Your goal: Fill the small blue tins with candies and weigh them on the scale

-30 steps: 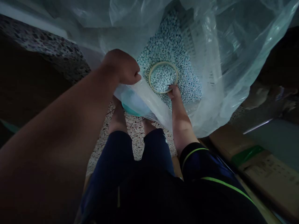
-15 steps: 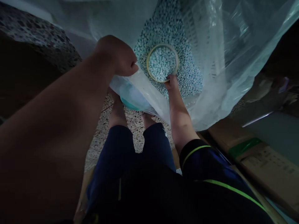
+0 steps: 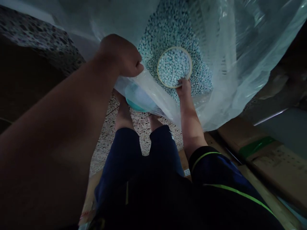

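Observation:
A large clear plastic bag [image 3: 230, 80] stands open in front of me, with pale blue pellets [image 3: 165, 25] in its bottom. My left hand [image 3: 123, 56] is closed on the bag's near left edge. Inside the bag, my right hand [image 3: 184, 86] grips the near rim of a round bowl [image 3: 191, 65] with a pale yellow edge. The thumb lies over the rim and the other fingers are hidden below. Pellets fill the bowl nearly to its edge, and more pellets surround it.
Cardboard boxes [image 3: 283, 163], one with green tape, lie at the right. A turquoise round object [image 3: 136, 103] shows through the plastic near my feet. The floor is speckled terrazzo [image 3: 103, 153]. My legs are just below the bag.
My right hand has moved the pellet-filled bowl to the right, and the bowl looks slightly larger. My left hand stays on the bag's edge.

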{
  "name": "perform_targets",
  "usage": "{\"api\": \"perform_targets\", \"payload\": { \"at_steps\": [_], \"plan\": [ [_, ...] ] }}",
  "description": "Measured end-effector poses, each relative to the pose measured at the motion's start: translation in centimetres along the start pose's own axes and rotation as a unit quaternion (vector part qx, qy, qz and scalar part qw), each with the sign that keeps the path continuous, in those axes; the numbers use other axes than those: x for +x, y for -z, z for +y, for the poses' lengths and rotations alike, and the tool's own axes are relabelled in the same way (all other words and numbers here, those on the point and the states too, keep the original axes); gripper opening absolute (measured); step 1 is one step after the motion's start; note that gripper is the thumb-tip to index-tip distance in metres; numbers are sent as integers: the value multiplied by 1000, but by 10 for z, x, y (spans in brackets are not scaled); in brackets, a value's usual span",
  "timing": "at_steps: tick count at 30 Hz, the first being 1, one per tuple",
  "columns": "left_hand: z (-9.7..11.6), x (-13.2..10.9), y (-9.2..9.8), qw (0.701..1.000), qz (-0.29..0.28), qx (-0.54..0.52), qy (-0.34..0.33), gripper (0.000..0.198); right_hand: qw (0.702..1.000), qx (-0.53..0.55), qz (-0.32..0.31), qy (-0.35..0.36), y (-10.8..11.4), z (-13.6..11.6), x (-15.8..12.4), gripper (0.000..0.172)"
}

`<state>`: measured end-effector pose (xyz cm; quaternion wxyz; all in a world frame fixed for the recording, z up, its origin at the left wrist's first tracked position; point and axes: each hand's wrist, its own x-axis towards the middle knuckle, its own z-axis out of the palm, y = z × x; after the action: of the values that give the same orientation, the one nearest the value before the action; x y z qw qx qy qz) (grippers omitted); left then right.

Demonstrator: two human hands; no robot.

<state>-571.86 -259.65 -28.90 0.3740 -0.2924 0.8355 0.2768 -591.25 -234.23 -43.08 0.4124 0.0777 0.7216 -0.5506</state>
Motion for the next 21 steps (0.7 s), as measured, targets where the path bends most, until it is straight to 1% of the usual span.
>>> {"api": "perform_targets", "payload": {
  "at_steps": [2, 4, 6, 7, 9, 12, 14, 16, 19, 21],
  "plan": [
    [1, -1, 0, 1000, 4, 10, 1, 56, 1000, 6, 14, -9, 21, -12, -37, 44],
    [3, -3, 2, 1000, 14, 18, -3, 55, 999, 11, 40, -12, 45, -25, -80, 52],
    [6, -7, 4, 999, 19, 38, -22, 56, 998, 10, 61, -23, 63, -38, -126, 57],
    [8, -8, 5, 998, 20, 54, -34, 57, 998, 15, 61, -33, 69, -43, -150, 59],
    [9, -10, 6, 995, 21, 91, -45, 59, 994, 52, 55, -76, 74, -52, -198, 62],
    [9, -7, 6, 992, 10, 124, -28, 63, 976, 140, 53, -155, 64, -54, -264, 62],
    [10, -2, 5, 992, -3, 124, -21, 64, 963, 189, 54, -185, 52, -44, -302, 63],
    [12, 0, 5, 994, -9, 103, -25, 65, 948, 237, 55, -207, 38, -24, -334, 66],
    [15, -2, 7, 998, -7, 57, -27, 68, 919, 306, 70, -239, 16, 25, -369, 71],
    [15, -2, 7, 999, 1, 34, -22, 70, 903, 312, 107, -275, 1, 65, -378, 74]
  ]
}}
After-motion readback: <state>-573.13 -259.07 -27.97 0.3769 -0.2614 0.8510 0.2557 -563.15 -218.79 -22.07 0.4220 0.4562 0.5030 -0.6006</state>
